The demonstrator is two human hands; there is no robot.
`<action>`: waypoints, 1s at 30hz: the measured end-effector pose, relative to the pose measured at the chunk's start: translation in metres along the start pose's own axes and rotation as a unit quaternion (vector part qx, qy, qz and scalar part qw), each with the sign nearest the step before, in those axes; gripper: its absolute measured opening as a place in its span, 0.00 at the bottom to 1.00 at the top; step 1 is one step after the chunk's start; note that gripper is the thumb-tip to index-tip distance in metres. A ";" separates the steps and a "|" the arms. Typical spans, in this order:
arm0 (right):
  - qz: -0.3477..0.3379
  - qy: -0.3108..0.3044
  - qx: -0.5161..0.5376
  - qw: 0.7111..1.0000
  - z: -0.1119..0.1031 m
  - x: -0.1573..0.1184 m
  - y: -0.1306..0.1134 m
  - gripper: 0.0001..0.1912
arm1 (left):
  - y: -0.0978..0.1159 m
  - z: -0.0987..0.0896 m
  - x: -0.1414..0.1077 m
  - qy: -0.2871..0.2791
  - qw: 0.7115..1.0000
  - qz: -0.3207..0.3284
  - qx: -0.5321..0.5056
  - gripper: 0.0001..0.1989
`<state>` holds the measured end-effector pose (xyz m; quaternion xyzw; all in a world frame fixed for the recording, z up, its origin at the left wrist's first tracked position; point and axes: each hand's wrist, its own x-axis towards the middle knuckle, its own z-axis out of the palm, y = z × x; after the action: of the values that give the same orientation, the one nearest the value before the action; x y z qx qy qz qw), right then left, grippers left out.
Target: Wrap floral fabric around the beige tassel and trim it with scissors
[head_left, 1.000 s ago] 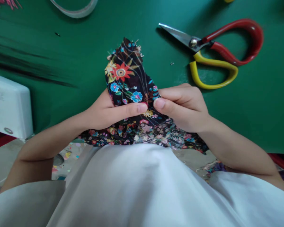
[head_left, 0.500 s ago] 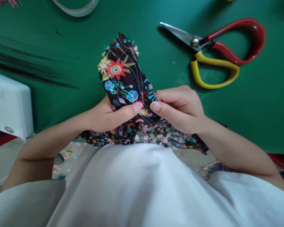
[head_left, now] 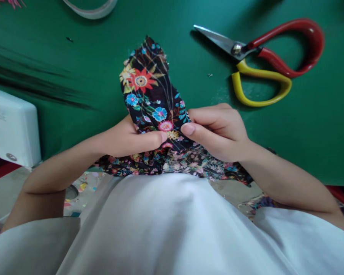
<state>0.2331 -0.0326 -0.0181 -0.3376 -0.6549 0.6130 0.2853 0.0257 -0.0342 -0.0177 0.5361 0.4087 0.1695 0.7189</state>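
A black floral fabric rises between my two hands, its frayed far end pointing away from me. My left hand grips it from the left, thumb lying across the print and fingers hidden behind the cloth. On the other side, my right hand pinches the fabric's right edge between thumb and curled fingers. More of the same floral cloth bunches below the hands, against my white shirt.
Scissors with one red and one yellow handle lie beyond my right hand on the green table. A white box-shaped device stands at the left edge. Dark strands and a roll of tape lie farther back.
My left thumb has slid slightly left and down on the fabric, uncovering more of a pink flower. The right hand keeps its pinch, nearly still.
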 end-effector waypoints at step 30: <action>-0.033 -0.040 -0.016 0.999 -0.002 -0.002 0.004 0.20 | -0.005 -0.001 0.003 0.002 0.994 -0.031 -0.109 0.11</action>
<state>0.2365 -0.0326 -0.0221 -0.2958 -0.6862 0.6057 0.2735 0.0263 -0.0335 -0.0238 0.4410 0.4057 0.1915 0.7774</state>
